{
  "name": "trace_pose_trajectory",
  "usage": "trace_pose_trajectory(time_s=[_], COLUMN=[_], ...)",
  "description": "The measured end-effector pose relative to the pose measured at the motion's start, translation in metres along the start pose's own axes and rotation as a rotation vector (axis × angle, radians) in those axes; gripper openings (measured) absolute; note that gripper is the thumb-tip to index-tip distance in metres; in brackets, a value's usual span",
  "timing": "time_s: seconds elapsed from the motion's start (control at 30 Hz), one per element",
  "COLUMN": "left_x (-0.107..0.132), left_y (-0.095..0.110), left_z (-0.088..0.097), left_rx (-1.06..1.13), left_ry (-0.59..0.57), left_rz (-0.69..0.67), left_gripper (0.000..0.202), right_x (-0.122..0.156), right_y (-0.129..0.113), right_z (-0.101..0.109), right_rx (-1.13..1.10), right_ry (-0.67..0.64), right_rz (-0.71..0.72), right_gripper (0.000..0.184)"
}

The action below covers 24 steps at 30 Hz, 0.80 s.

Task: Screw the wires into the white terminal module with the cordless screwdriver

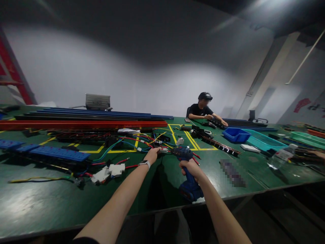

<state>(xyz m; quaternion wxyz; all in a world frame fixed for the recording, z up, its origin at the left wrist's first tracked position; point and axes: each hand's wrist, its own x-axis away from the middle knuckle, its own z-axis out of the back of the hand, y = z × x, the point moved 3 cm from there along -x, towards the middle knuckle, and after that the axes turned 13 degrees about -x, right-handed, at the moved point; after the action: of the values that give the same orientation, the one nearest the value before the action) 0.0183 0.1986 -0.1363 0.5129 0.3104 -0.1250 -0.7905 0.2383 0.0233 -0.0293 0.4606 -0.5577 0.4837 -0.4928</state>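
Note:
My right hand (191, 168) is wrapped round the grip of a blue cordless drill (186, 154), whose nose points left. In front of the drill's tip, my left hand (152, 156) has its fingers closed on a small white electrical module (164, 150) with a red mark. Red, blue and yellow wires (142, 140) spread out behind that module. Another white module (180, 141) lies just beyond the drill. To the left, a pair of white plastic modules (109, 172) rests on the green table (142, 193), joined to red wires.
Blue socket strips (58, 152) lie at the left, with a long orange rail (83, 124) behind. On the right are a blue bin (236, 135), a turquoise tray (264, 140) and a plastic bottle (281, 156). A co-worker (201, 110) sits across the table, handling dark parts.

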Motion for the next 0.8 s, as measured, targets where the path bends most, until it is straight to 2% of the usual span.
trace_pose_trajectory(time_s=[0.47, 0.8], left_x=[-0.001, 0.0044], left_y=[-0.0068, -0.0015], left_z=[-0.0055, 0.0004], left_rx=[-0.119, -0.078], left_ry=[-0.01, -0.008], left_rz=[-0.028, -0.073], left_gripper=[0.049, 0.05], right_x=[-0.0065, -0.0052], right_y=[0.007, 0.0072], right_z=[0.0045, 0.0044], right_rx=[0.024, 0.013], right_ry=[-0.019, -0.003], right_rz=[0.002, 0.012], right_gripper=[0.012, 0.012])
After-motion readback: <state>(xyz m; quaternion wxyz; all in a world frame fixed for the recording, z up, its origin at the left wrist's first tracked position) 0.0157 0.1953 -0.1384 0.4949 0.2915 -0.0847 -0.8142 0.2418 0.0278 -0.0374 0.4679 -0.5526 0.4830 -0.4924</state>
